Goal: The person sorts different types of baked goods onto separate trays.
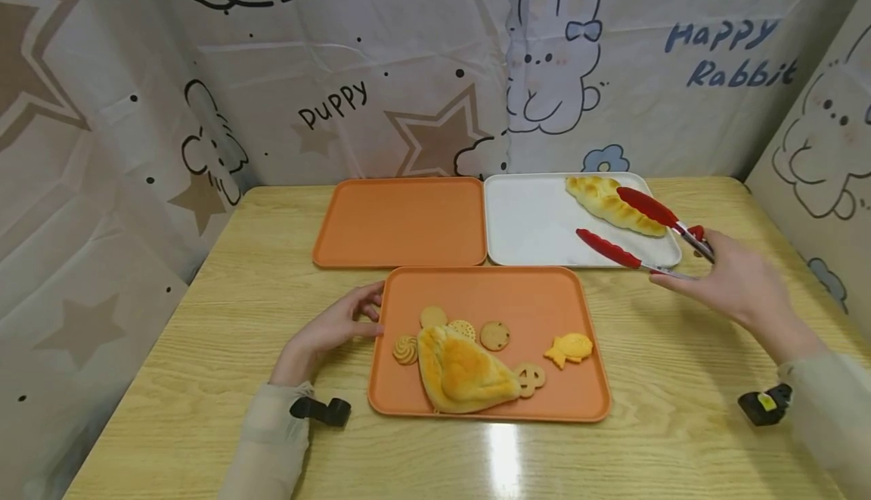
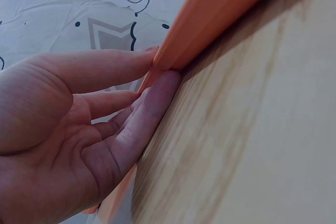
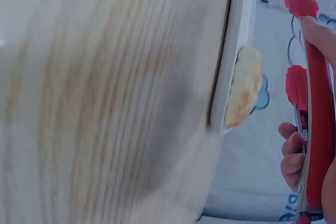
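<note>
The right hand (image 1: 738, 277) grips a pair of red-tipped tongs (image 1: 643, 231) by the handle end, fingers curled round the metal arms; the tongs' two tips stand apart over the white tray (image 1: 531, 220), one tip lying on or just above the long braided bread roll (image 1: 612, 203) at that tray's far right corner, the other hanging free nearer the tray's front edge. The left hand (image 1: 333, 330) rests on the wooden bench (image 1: 238, 311) with fingers relaxed and fairly straight, their tips touching the left rim of the near orange tray (image 1: 544, 311), gripping nothing. That tray carries a large triangular pastry (image 1: 459, 371), several small round biscuits (image 1: 494, 335) and a fish-shaped biscuit (image 1: 570, 349). A second orange tray (image 1: 401, 220) sits behind it, beside the white one, touching or nearly so
</note>
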`<state>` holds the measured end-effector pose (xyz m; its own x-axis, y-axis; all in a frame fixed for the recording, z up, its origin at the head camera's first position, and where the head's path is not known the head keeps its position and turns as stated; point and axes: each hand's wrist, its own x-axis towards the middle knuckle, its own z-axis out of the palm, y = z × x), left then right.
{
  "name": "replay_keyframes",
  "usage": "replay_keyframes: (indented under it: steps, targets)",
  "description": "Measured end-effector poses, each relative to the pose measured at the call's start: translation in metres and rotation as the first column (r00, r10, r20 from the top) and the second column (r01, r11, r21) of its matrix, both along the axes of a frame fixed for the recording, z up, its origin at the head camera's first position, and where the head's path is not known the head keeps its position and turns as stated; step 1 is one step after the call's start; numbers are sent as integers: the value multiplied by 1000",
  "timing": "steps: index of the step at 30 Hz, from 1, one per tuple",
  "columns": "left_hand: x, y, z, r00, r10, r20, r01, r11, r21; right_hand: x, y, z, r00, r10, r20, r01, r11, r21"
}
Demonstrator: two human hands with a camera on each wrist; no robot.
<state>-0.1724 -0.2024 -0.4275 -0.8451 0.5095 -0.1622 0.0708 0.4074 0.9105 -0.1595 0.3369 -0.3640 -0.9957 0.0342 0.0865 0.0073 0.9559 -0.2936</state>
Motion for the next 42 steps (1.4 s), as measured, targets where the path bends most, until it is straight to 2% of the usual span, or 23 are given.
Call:
replay_keyframes:
  steps: [16,25,32,37,42]
  targets:
    - [2,3,3,1000,11,4,-11,1000,-1,38,-32,7,989,139,-59,-135,989,65]
    - [0,1,0,1000,8,1,-8,1000,-3,58,-51,11,982,189,-12,-188,980,60]
    - [2,1,2,1000,-4,-19,4,1000,3,69,-70,12,954,299,-25,-296,952,72]
    - [4,0,3,999,-20,-50,21,999,24,77,-84,15,931,364,13,-364,927,88]
    - [3,1,4,1000,5,-16,-6,1000,-9,84,-97,13,907,419,44,-422,903,83]
